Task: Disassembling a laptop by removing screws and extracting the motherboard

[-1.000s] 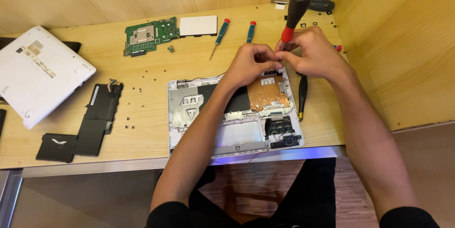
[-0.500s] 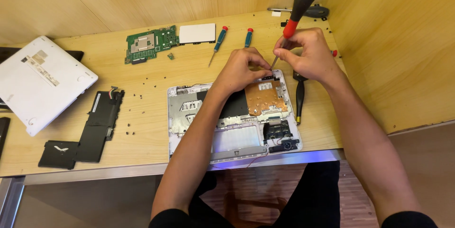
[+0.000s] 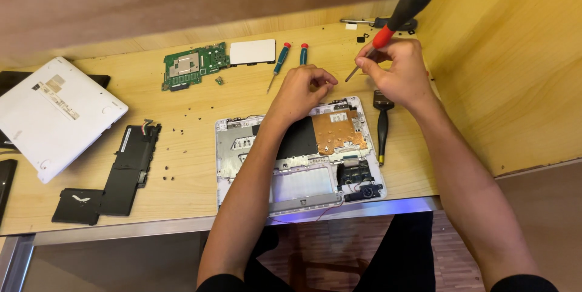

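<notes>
Here my right hand (image 3: pixel 397 73) has its fingers clenched around one red-and-black screwdriver (image 3: pixel 381 37), tip slanting down toward the table (image 3: pixel 194 116). My left hand (image 3: pixel 303 89) is loosely curled just above the far edge of the one opened laptop (image 3: pixel 300 152); whether it pinches anything I cannot tell. Two small screwdrivers (image 3: pixel 280 61) lie beyond it, beside one green board (image 3: pixel 194 64).

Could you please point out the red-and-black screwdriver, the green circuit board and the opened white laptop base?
Red-and-black screwdriver (image 3: pixel 383 36): head view, on its red collar above the right hand.
Green circuit board (image 3: pixel 195 64): head view, on its middle.
Opened white laptop base (image 3: pixel 233 146): head view, on its bare left part.
</notes>
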